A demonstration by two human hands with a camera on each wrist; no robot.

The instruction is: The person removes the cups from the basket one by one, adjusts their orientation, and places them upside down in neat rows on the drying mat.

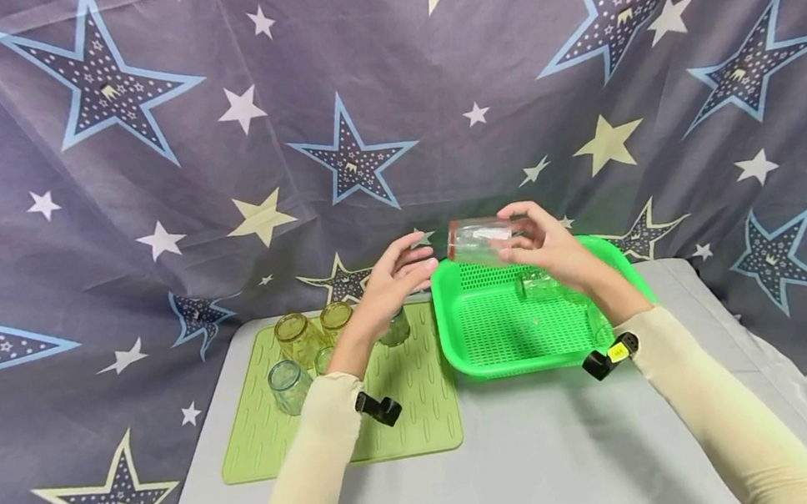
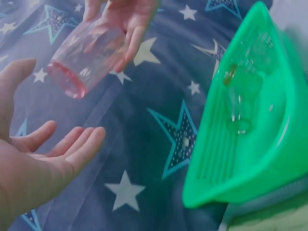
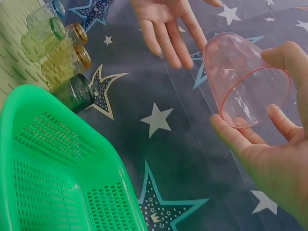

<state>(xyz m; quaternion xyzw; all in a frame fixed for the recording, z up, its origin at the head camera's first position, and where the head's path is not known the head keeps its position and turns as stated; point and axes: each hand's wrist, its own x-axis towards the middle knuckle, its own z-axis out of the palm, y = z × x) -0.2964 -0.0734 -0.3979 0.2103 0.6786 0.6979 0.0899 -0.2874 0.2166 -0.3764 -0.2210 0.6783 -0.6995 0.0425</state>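
Right, you have one pink glass (image 1: 479, 241), and it is up in the air near the middle of the head frame, tipped on its side. Your right hand (image 1: 550, 246) has it by the rim, with fingers and thumb around that end. The bottom of the glass points at your left hand (image 1: 391, 285). That hand holds nothing; its fingers are spread loosely, just beside the glass and apart from it.

At the lower left of the frame you have one green mat (image 1: 424, 418) on the table (image 1: 519, 456). Five glasses stand on it: two yellow glasses (image 1: 297, 342), one blue glass (image 1: 290, 388), one light green glass (image 1: 323, 360) partly behind your left arm, and one dark glass (image 1: 395, 330) below your left hand.

Right of the middle is one bright green basket (image 1: 523, 367), with lots of little holes. You can see a clear glass (image 1: 538, 285) lying down in it; your right arm covers part of the basket, so I can't tell how many there are. Behind it all hangs one big cloth (image 1: 425, 56) with stars on it.
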